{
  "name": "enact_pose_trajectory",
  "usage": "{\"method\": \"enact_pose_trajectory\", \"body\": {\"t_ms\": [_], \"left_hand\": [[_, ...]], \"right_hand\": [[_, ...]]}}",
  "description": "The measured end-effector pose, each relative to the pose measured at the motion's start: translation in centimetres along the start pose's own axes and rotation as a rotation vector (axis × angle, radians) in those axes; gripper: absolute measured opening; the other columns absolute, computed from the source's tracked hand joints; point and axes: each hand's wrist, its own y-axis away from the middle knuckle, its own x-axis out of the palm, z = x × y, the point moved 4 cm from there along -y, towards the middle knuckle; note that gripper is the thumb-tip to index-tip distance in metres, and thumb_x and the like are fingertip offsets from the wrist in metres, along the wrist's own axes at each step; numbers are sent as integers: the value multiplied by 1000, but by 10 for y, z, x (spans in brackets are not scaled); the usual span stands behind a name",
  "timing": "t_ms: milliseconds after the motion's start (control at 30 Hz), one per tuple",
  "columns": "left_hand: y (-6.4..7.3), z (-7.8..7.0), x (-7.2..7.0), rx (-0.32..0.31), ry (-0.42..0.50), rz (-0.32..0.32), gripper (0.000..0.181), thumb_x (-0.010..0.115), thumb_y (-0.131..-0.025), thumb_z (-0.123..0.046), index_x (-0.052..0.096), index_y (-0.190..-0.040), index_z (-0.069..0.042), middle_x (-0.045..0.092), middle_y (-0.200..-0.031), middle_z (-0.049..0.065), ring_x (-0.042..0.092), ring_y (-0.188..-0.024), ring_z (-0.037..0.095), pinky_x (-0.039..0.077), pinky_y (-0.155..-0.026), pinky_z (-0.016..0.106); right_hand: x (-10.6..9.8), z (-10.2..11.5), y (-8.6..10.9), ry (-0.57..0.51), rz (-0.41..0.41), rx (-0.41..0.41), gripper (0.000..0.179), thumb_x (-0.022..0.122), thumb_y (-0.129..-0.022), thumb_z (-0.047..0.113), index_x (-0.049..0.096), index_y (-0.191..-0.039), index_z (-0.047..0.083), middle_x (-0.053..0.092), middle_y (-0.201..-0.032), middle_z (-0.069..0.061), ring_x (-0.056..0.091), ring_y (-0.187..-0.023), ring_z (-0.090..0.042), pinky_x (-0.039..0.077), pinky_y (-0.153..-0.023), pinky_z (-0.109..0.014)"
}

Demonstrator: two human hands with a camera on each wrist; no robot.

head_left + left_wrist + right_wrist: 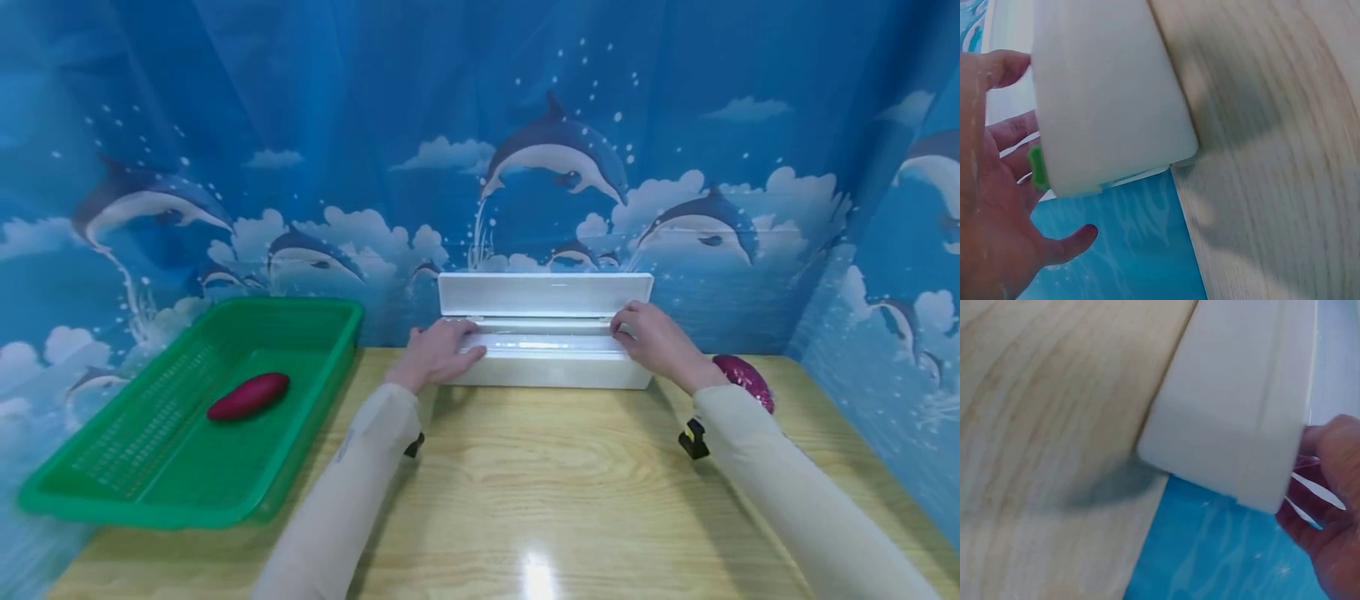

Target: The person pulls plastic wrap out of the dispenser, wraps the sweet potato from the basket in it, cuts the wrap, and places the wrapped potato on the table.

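A white cling film dispenser (pixel 555 372) stands at the back of the table, its lid (pixel 546 295) raised and a shiny film roll (pixel 546 343) inside. My left hand (pixel 442 354) rests at the dispenser's left end; in the left wrist view its thumb (pixel 1010 67) touches the box edge and the little finger sticks out. A small green piece (pixel 1038 167) shows beside those fingers. At the right end, my right hand (pixel 656 346) pinches clear cling film (pixel 1307 462) between thumb and fingers. Much of the film is hidden or hard to see.
On the left, a green plastic basket (pixel 273 483) holds a purple sweet potato (pixel 249 396). A shiny purple item (pixel 744 382), seemingly film-wrapped, lies beyond my right forearm. A blue dolphin-print curtain (pixel 420 100) hangs behind the wooden table (pixel 547 475).
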Motion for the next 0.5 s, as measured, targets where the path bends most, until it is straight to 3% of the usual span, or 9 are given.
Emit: {"method": "enact_pose_trajectory", "body": {"t_ms": [167,300,500], "left_hand": [[1,0,-11,13,85,-79,48,61,-101,-38,58,-143,-16,61,-145,7,52,-139,32,33,-118,66],[1,5,-19,6,109,-168,36,65,-99,-23,64,-134,-13,68,-133,8,59,-127,30,42,-113,58],[4,16,-18,-34,184,-228,27,65,-100,-19,69,-126,-14,69,-122,8,62,-114,28,51,-104,49]], "right_hand": [[-1,-11,3,-96,-78,48,16,66,-97,5,71,-109,-4,72,-107,-24,68,-101,-40,56,-89,-56],[-1,-15,5,-132,-115,45,7,71,-94,6,72,-98,0,73,-97,-19,69,-91,-35,58,-80,-52],[-1,-20,8,-165,-137,11,5,75,-92,7,72,-91,2,73,-89,-15,71,-83,-29,61,-75,-46]]}}
